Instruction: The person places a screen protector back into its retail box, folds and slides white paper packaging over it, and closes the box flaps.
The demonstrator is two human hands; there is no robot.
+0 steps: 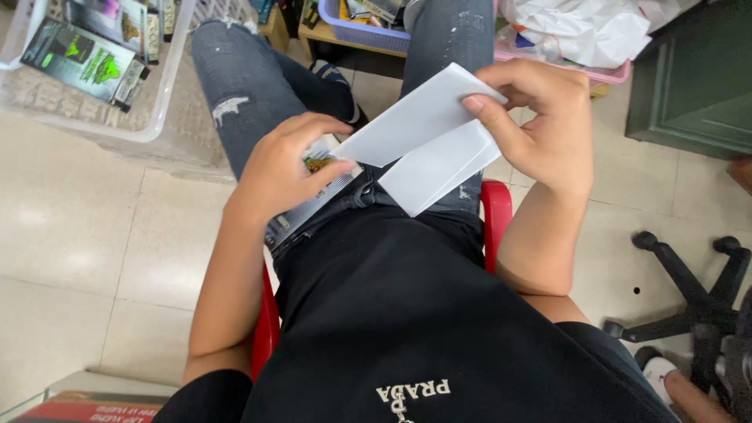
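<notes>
I sit on a red chair and look down at my lap. My right hand grips a white folded cardboard box, with its flap lifted open toward my left side. My left hand holds a flat packaged item with a dark and silvery printed face, pressed against my jeans. One end of that item touches the open mouth of the white box. My fingers hide most of the item.
A clear plastic bin with several dark green-printed packages stands on the floor at upper left. A purple basket and a pink tray with white plastic bags lie ahead. A black office chair base is at lower right.
</notes>
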